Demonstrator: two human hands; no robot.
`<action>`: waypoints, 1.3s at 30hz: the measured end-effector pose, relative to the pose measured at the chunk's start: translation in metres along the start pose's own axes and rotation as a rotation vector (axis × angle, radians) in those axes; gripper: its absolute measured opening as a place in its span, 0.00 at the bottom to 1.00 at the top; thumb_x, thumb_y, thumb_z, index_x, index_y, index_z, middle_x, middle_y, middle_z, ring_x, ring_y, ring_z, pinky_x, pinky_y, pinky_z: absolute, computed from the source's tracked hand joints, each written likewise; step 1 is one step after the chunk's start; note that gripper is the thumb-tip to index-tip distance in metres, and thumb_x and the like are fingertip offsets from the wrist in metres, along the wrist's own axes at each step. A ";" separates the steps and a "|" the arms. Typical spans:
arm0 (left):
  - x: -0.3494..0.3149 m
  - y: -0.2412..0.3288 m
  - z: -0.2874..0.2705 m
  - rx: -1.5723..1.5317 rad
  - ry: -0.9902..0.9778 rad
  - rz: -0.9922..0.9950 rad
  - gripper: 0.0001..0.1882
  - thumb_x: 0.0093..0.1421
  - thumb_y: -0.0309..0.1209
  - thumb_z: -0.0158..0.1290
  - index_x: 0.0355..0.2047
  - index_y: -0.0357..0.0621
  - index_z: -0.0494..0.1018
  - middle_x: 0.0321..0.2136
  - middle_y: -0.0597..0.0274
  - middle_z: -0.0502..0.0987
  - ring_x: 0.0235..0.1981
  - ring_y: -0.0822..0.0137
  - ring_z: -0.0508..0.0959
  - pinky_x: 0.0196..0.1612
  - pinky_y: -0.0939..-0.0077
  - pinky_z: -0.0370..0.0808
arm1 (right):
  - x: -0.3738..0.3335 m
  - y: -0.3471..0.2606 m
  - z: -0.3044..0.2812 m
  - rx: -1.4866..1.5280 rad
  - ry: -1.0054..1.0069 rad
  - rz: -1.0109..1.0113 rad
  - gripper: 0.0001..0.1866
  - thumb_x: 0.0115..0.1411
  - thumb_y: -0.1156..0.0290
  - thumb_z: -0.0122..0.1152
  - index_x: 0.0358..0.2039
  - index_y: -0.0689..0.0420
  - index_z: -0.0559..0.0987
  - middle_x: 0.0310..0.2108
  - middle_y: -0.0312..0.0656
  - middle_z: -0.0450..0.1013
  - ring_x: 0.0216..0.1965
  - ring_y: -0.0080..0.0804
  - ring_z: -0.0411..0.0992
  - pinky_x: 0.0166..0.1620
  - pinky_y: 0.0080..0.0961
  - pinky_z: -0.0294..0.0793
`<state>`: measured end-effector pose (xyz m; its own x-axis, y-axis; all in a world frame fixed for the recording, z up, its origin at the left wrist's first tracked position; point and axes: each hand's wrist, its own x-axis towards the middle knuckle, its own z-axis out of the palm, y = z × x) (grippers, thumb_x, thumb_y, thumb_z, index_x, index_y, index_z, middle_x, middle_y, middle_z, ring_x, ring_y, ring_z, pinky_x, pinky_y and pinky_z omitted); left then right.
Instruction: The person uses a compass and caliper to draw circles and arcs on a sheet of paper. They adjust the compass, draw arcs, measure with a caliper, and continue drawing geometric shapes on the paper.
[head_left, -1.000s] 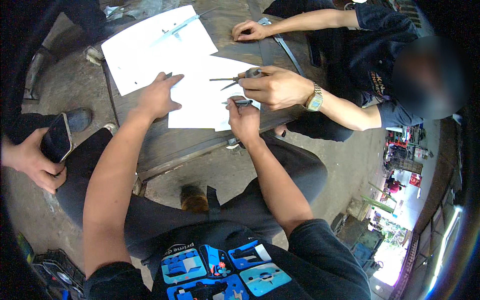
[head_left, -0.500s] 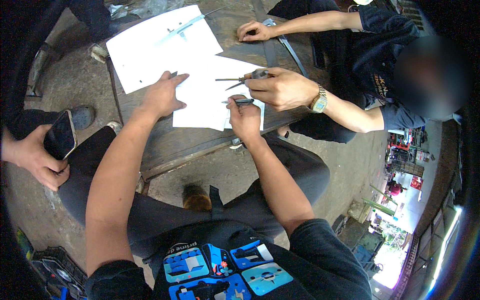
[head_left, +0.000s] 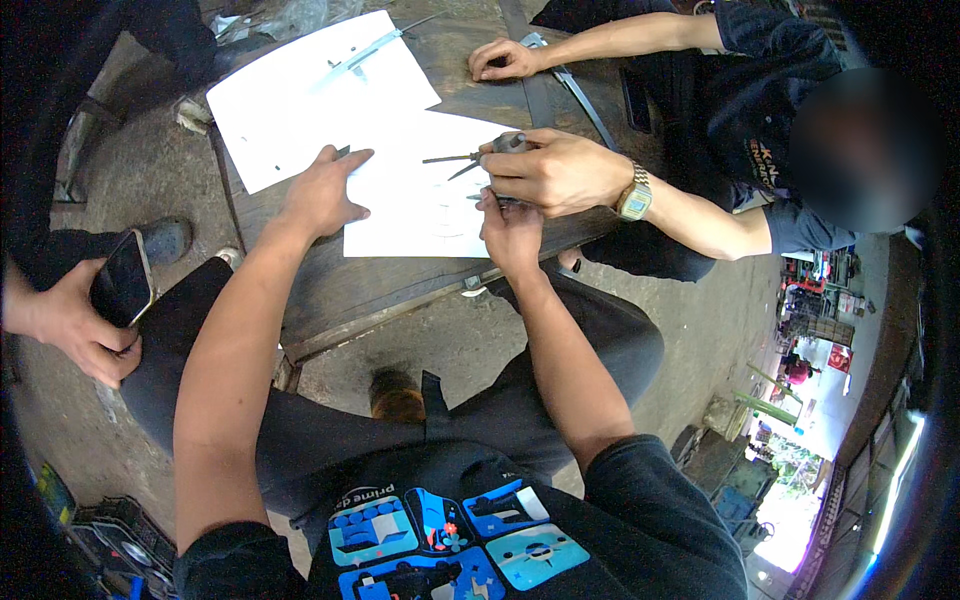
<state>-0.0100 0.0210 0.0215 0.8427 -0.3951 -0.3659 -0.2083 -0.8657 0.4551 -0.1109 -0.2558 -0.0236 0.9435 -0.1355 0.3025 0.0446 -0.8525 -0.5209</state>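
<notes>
While its fingers lie spread and flat, the left hand (head_left: 322, 192) presses down on the left edge of a white sheet of paper (head_left: 425, 190), holding nothing but the paper in place against the dark metal table (head_left: 330, 290). The right hand (head_left: 512, 232) sits at the sheet's right edge with its fingers curled narrow around something small and dark; what that is cannot be made out, since another hand covers most of it. That other hand, a co-worker's hand (head_left: 555, 172) wearing a gold wristwatch (head_left: 634, 196), rests just above and touching the right hand, gripping a pair of compasses (head_left: 470, 158) whose thin legs point left across the paper. Faint pencil curves show on the sheet below the legs.

Farther up the table lies a second white sheet (head_left: 310, 95), overlapping the first at its corner, with a slim grey caliper (head_left: 365, 48) resting on it. The co-worker's other hand (head_left: 505, 58) lies on the table's far side beside a long metal strip (head_left: 575, 85). At the left edge a third person's hand (head_left: 70, 325) holds a black phone (head_left: 122, 278), well apart from the table.
</notes>
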 end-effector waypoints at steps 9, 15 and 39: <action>-0.001 -0.002 0.001 -0.027 0.029 0.026 0.48 0.45 0.34 0.72 0.68 0.61 0.64 0.53 0.50 0.71 0.54 0.49 0.75 0.58 0.57 0.75 | -0.001 0.016 0.009 0.148 -0.041 0.169 0.10 0.71 0.68 0.56 0.41 0.63 0.77 0.27 0.41 0.79 0.18 0.24 0.71 0.24 0.25 0.72; -0.001 -0.003 0.000 -0.047 0.008 0.028 0.48 0.45 0.34 0.72 0.68 0.60 0.65 0.55 0.49 0.70 0.55 0.49 0.75 0.59 0.57 0.74 | -0.001 0.023 0.016 0.113 -0.028 0.165 0.11 0.70 0.67 0.56 0.40 0.63 0.77 0.27 0.39 0.79 0.18 0.23 0.72 0.25 0.25 0.71; -0.002 -0.001 -0.005 -0.037 -0.024 0.026 0.46 0.47 0.35 0.71 0.68 0.59 0.64 0.56 0.50 0.70 0.55 0.52 0.76 0.59 0.59 0.75 | 0.000 -0.032 -0.003 0.230 -0.134 0.227 0.12 0.67 0.68 0.61 0.31 0.64 0.82 0.16 0.38 0.76 0.15 0.25 0.72 0.23 0.27 0.70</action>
<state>-0.0090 0.0242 0.0263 0.8248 -0.4253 -0.3727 -0.2114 -0.8432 0.4943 -0.1137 -0.2302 -0.0043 0.9718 -0.2282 0.0592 -0.1128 -0.6704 -0.7334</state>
